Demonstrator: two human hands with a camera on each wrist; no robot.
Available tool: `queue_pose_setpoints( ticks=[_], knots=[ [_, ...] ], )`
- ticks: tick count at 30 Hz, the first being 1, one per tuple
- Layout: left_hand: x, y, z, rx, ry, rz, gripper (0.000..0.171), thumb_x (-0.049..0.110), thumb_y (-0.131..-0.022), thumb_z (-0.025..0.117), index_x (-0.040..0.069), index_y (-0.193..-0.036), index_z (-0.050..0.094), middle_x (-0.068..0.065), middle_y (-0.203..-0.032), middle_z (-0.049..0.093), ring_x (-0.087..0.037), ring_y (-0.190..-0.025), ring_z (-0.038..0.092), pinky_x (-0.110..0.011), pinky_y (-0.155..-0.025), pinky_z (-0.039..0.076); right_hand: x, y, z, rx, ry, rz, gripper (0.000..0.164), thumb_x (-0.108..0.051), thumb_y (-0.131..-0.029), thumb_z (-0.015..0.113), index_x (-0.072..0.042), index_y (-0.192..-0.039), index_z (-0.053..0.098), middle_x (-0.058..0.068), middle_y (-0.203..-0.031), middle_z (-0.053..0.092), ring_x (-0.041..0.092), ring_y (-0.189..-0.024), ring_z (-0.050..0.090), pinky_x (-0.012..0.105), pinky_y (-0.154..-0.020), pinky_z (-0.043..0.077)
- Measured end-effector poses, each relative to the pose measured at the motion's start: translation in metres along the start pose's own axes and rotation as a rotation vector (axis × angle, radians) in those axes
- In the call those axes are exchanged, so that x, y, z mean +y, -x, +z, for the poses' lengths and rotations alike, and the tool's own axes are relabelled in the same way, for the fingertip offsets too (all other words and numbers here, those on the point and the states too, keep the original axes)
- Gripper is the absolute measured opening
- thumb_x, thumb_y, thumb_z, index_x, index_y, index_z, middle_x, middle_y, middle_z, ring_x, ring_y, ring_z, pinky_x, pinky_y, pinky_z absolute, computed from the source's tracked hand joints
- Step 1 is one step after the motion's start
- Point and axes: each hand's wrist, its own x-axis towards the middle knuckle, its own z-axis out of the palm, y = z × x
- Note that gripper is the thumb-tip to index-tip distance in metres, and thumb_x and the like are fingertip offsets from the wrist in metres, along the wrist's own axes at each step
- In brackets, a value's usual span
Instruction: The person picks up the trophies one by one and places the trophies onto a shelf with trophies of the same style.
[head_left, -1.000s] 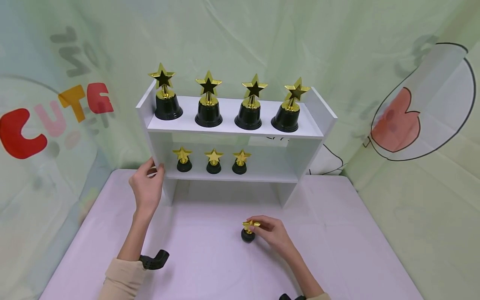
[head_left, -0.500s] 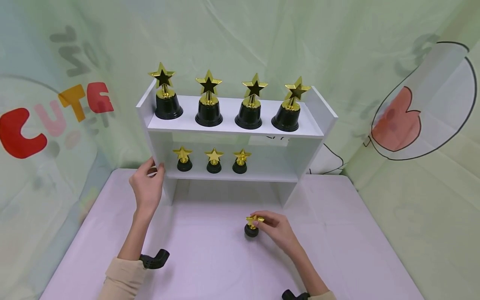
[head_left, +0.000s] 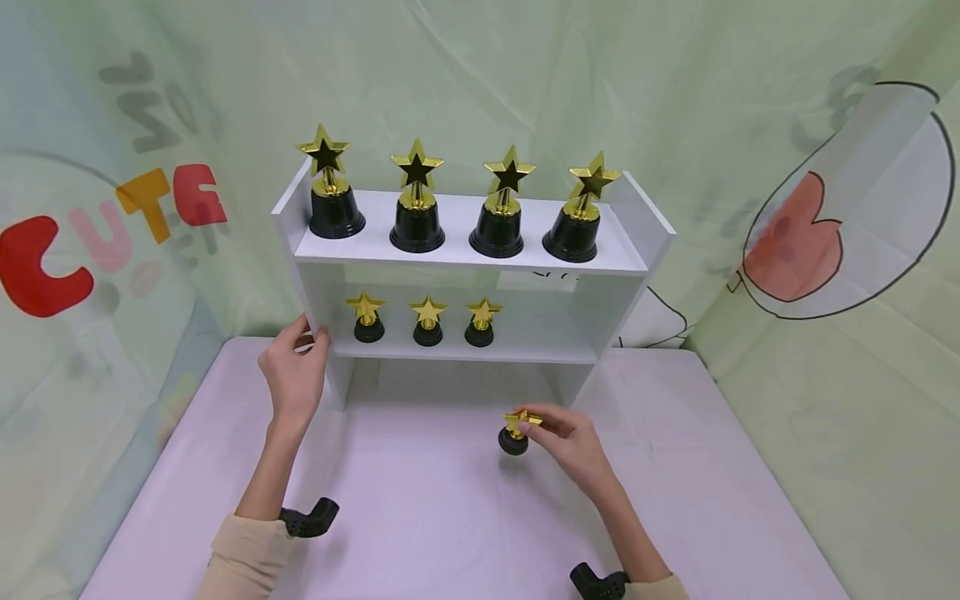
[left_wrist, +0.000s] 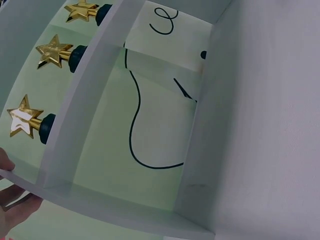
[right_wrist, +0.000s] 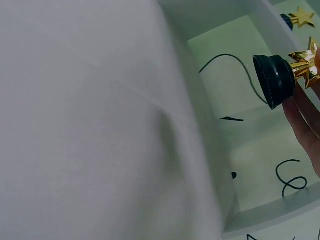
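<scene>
In the head view my right hand [head_left: 570,443] pinches a small star trophy [head_left: 513,441] by its gold star, its black base hanging over the table in front of the shelf. The right wrist view shows this trophy [right_wrist: 275,80] tilted, with fingers behind it. At the white shelf unit [head_left: 547,333], my left hand [head_left: 291,379] grips the left side panel. In the left wrist view its thumb [left_wrist: 5,161] lies on the inner face and its fingers [left_wrist: 22,207] outside. Three small star trophies [head_left: 427,325] stand in a row on the middle shelf, left of its bare right part.
Several larger star trophies [head_left: 417,221] with black bases stand along the top shelf. The unit rests on a table with a pale cloth [head_left: 420,517]. A printed curtain [head_left: 480,75] hangs behind and at both sides.
My right hand has moved forward and slightly right with the small trophy, bringing it nearer the shelf and up off the table. My left hand stays on the side panel.
</scene>
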Motion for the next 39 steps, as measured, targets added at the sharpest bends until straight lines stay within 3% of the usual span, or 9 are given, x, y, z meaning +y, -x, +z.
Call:
queue_pose_setpoints(
  ticks=[9, 17, 21, 31, 39],
  knots=[
    [0.002, 0.000, -0.001, -0.004, -0.003, 0.002, 0.025, 0.001, -0.095, 0.065, 0.001, -0.118, 0.076, -0.022, -0.106, 0.076, -0.038, -0.087, 0.074, -0.001, -0.070, 0.047, -0.021, -0.010, -0.015, 0.059, -0.022, -0.114, 0.024, -0.010, -0.094, 0.075, -0.008, -0.117, 0.076, 0.011, -0.116, 0.075, 0.010, -0.099, 0.072, 0.021, -0.086, 0.059],
    [0.002, 0.000, -0.002, -0.002, 0.001, -0.004, 0.027, 0.002, -0.095, 0.064, 0.001, -0.119, 0.076, -0.022, -0.107, 0.076, -0.038, -0.087, 0.074, -0.001, -0.070, 0.047, -0.042, -0.024, -0.034, 0.132, -0.023, -0.143, 0.027, -0.008, -0.094, 0.075, -0.002, -0.120, 0.074, -0.011, -0.114, 0.074, 0.004, -0.102, 0.071, 0.018, -0.086, 0.058],
    [0.002, 0.000, -0.002, -0.003, -0.003, -0.005, 0.026, 0.002, -0.095, 0.064, 0.001, -0.118, 0.076, -0.022, -0.107, 0.076, -0.038, -0.087, 0.074, -0.001, -0.070, 0.048, -0.049, -0.031, -0.041, 0.161, -0.022, -0.162, 0.028, -0.008, -0.095, 0.074, 0.000, -0.121, 0.073, -0.013, -0.113, 0.074, 0.003, -0.101, 0.071, 0.018, -0.086, 0.058],
    [0.003, 0.001, -0.001, -0.002, -0.010, -0.004, 0.024, 0.002, -0.095, 0.064, 0.001, -0.116, 0.077, -0.022, -0.105, 0.075, -0.035, -0.087, 0.074, -0.001, -0.069, 0.048, -0.061, -0.051, -0.050, 0.220, 0.035, -0.143, 0.028, -0.018, -0.097, 0.073, -0.007, -0.123, 0.074, 0.003, -0.120, 0.074, 0.004, -0.105, 0.070, 0.017, -0.088, 0.057],
    [0.001, 0.001, -0.001, -0.002, -0.001, -0.004, 0.024, 0.002, -0.096, 0.063, 0.003, -0.116, 0.077, -0.021, -0.105, 0.076, -0.034, -0.086, 0.074, -0.002, -0.070, 0.049, -0.061, -0.067, -0.053, 0.211, 0.099, -0.091, 0.033, -0.025, -0.099, 0.071, -0.005, -0.125, 0.072, 0.013, -0.125, 0.071, 0.002, -0.103, 0.068, 0.014, -0.086, 0.056]
  ],
)
